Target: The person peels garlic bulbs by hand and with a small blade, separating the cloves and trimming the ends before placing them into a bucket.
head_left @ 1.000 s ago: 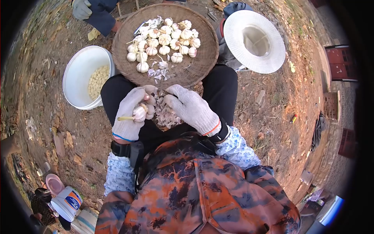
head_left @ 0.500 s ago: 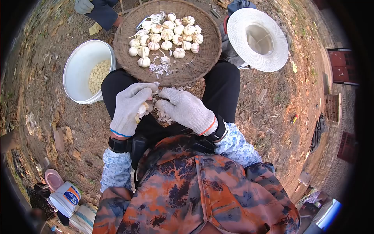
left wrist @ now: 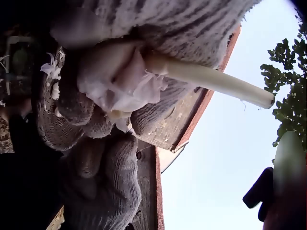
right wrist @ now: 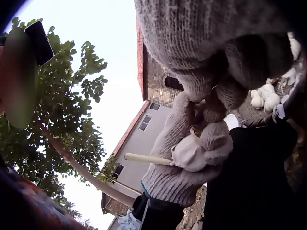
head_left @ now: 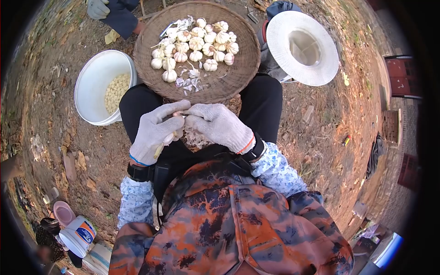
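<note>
The gloved left hand (head_left: 153, 133) grips a garlic bulb (head_left: 169, 138) above the lap. In the left wrist view the bulb (left wrist: 115, 79) shows loose, papery skin and a long pale stem (left wrist: 218, 81). The right wrist view shows the same bulb (right wrist: 192, 153) under curled left fingers. Against the left fingertips, the gloved right hand (head_left: 222, 126) pinches a small dark object (head_left: 184, 114), too small to identify. Beyond the knees, a round woven basket (head_left: 215, 89) holds several whole bulbs (head_left: 196, 43) and loose skins (head_left: 190, 84).
A white bucket (head_left: 87, 96) with pale cloves (head_left: 116, 93) stands left of the left knee. A white hat (head_left: 279, 36) lies right of the basket. Another person's gloved hand (head_left: 97, 8) is at upper left. Skin scraps (head_left: 195, 137) lie between the legs.
The left hand has turned over, so its back now faces up and covers much of the bulb. The right hand has moved left, bringing its fingertips against the left ones.
</note>
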Available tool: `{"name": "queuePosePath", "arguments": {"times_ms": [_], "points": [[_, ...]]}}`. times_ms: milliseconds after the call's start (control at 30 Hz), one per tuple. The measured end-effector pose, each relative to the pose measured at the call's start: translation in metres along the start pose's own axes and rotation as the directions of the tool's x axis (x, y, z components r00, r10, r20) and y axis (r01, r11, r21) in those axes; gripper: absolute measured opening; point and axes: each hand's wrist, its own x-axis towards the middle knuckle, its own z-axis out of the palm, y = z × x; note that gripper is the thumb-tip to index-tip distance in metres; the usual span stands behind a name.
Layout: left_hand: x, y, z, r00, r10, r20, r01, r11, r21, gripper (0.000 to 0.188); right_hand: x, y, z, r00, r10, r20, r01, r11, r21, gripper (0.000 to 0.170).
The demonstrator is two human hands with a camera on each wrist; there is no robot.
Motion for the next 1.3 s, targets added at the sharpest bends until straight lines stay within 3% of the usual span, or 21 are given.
{"name": "queuePosePath", "arguments": {"times_ms": [33, 100, 167, 200, 267, 333, 367, 433, 467, 533, 600, 667, 767, 833, 900, 967, 1000, 1067, 1133, 1200, 1300], "points": [[-0.002, 0.001, -0.001, 0.999, -0.021, 0.029, 0.022, 0.998, -0.053, 0.041, 0.001, -0.006, -0.002, 1.0, -0.002, 0.002, 0.002, 1.0, 0.002, 0.018], [-0.003, 0.002, -0.004, 0.998, -0.038, 0.059, 0.044, 0.994, -0.103, 0.039, 0.001, -0.015, -0.009, 0.951, 0.259, 0.169, -0.292, 0.931, 0.219, 0.018], [-0.003, 0.002, -0.009, 0.999, -0.017, 0.037, 0.03, 0.915, -0.402, 0.036, 0.0, -0.007, -0.014, 0.951, 0.237, 0.196, -0.286, 0.915, 0.283, 0.017], [-0.003, 0.003, -0.009, 0.999, -0.016, 0.037, 0.03, 0.915, -0.401, 0.036, -0.001, -0.005, -0.017, 0.952, 0.214, 0.22, -0.281, 0.896, 0.343, 0.016], [-0.001, 0.005, -0.01, 0.996, -0.012, -0.087, 0.006, 0.998, -0.061, 0.031, -0.001, -0.01, -0.022, 0.937, 0.265, 0.227, -0.336, 0.861, 0.381, 0.018], [0.001, -0.002, -0.009, 0.992, -0.042, -0.123, 0.052, 0.995, 0.082, 0.031, 0.001, -0.018, -0.024, 0.966, 0.233, 0.111, -0.24, 0.969, 0.056, 0.021], [0.002, -0.007, -0.006, 0.98, 0.168, -0.11, -0.122, 0.935, 0.334, 0.031, 0.006, -0.01, -0.021, 0.996, 0.022, 0.091, -0.012, 0.994, -0.109, 0.028], [0.01, -0.021, -0.009, 0.867, 0.496, 0.048, -0.377, 0.59, 0.714, 0.033, 0.004, -0.003, -0.01, 0.998, 0.041, 0.057, -0.026, 0.97, -0.241, 0.029], [0.009, -0.02, -0.006, 0.868, 0.494, 0.05, -0.377, 0.59, 0.714, 0.033, 0.003, -0.005, -0.004, 0.998, 0.057, 0.026, -0.043, 0.929, -0.367, 0.03], [0.007, -0.016, 0.002, 0.831, 0.543, 0.119, -0.358, 0.359, 0.862, 0.039, 0.002, -0.007, 0.005, 0.998, 0.067, 0.016, -0.054, 0.906, -0.419, 0.03], [0.004, -0.012, 0.007, 0.807, 0.579, 0.119, -0.358, 0.319, 0.877, 0.041, 0.0, -0.009, 0.012, 0.998, 0.039, -0.04, -0.054, 0.868, -0.494, 0.029], [0.003, -0.009, 0.006, 0.846, 0.51, 0.154, -0.267, 0.156, 0.951, 0.04, 0.001, -0.003, 0.013, 0.999, 0.033, -0.037, -0.047, 0.868, -0.494, 0.027], [0.001, -0.004, 0.002, 0.85, 0.466, 0.244, -0.308, 0.065, 0.949, 0.037, 0.002, 0.003, 0.013, 0.997, -0.058, -0.044, 0.03, 0.875, -0.484, 0.028], [0.002, -0.007, -0.008, 0.852, 0.447, 0.272, -0.377, 0.165, 0.911, 0.041, 0.004, 0.007, 0.006, 0.996, -0.032, 0.083, 0.06, 0.927, -0.37, 0.029], [0.001, -0.006, -0.015, 0.848, 0.433, 0.305, -0.442, 0.261, 0.858, 0.044, 0.002, 0.016, 0.003, 1.0, -0.028, 0.007, 0.029, 0.923, -0.383, 0.029], [-0.004, -0.001, -0.016, 0.934, 0.331, 0.132, -0.338, 0.706, 0.622, 0.043, 0.003, 0.017, -0.004, 0.997, -0.03, -0.073, -0.001, 0.919, -0.395, 0.029], [-0.007, 0.005, -0.013, 0.933, 0.333, 0.135, -0.341, 0.704, 0.623, 0.043, 0.005, 0.015, -0.01, 0.988, 0.118, -0.094, -0.139, 0.955, -0.263, 0.029], [-0.013, 0.014, -0.003, 0.992, 0.043, -0.115, -0.007, 0.955, 0.296, 0.042, 0.006, 0.008, -0.014, 0.959, 0.267, -0.099, -0.278, 0.952, -0.126, 0.029], [-0.01, 0.007, 0.003, 0.994, 0.03, -0.106, -0.004, 0.971, 0.238, 0.038, 0.005, -0.008, -0.009, 0.911, 0.404, 0.083, -0.402, 0.825, 0.397, 0.026], [-0.002, -0.008, 0.009, 0.991, 0.094, -0.097, -0.084, 0.991, 0.1, 0.042, 0.005, -0.012, -0.002, 0.904, 0.379, 0.198, -0.422, 0.709, 0.566, 0.019], [0.001, -0.013, 0.016, 0.989, 0.104, -0.106, -0.091, 0.989, 0.119, 0.045, 0.008, -0.017, -0.003, 0.922, 0.35, 0.167, -0.378, 0.715, 0.589, 0.016]]}}
